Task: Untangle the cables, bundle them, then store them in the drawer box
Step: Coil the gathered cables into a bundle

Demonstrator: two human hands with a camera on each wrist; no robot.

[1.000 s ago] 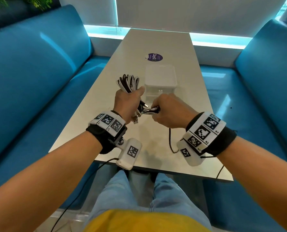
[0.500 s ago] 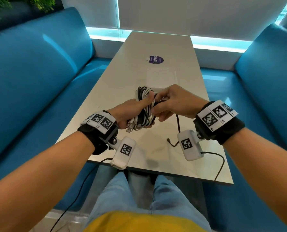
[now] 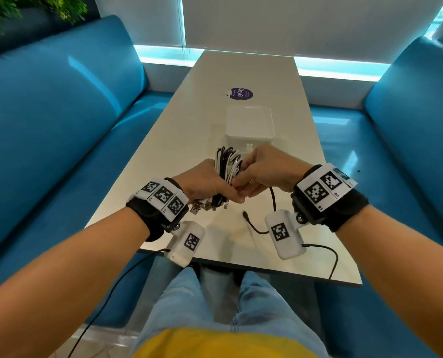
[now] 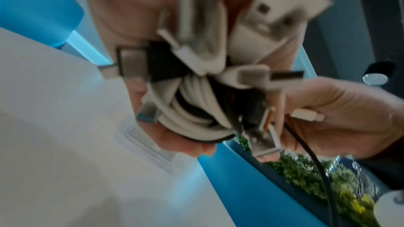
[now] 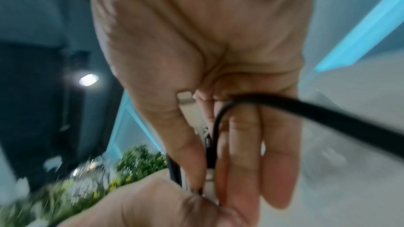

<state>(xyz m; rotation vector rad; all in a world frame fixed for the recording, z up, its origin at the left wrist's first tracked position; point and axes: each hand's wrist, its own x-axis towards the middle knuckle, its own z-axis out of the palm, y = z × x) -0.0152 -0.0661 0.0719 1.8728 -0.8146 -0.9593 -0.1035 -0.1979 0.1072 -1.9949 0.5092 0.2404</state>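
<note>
A coiled bundle of white and black cables (image 3: 228, 164) stands upright in my left hand (image 3: 210, 184), which grips its middle; several plug ends stick out below the fist. My right hand (image 3: 261, 169) is pressed against the bundle from the right and pinches a loose black cable (image 3: 273, 200), whose free end lies on the table. In the left wrist view the bundle (image 4: 196, 110) fills the palm, and the right hand (image 4: 338, 118) also holds a white connector. The black cable (image 5: 306, 108) loops over my right fingers. The white drawer box (image 3: 250, 125) sits just beyond the hands.
The long pale table (image 3: 179, 140) runs away from me, with a purple round sticker (image 3: 239, 93) behind the box. Blue sofa benches flank both sides. Thin black leads from the wrist cameras hang over the near table edge.
Both hands rose and drew nearer to me. The bundle turned upright in the left hand. The right hand moved from the plug ends up against the bundle's side, bringing the black cable along.
</note>
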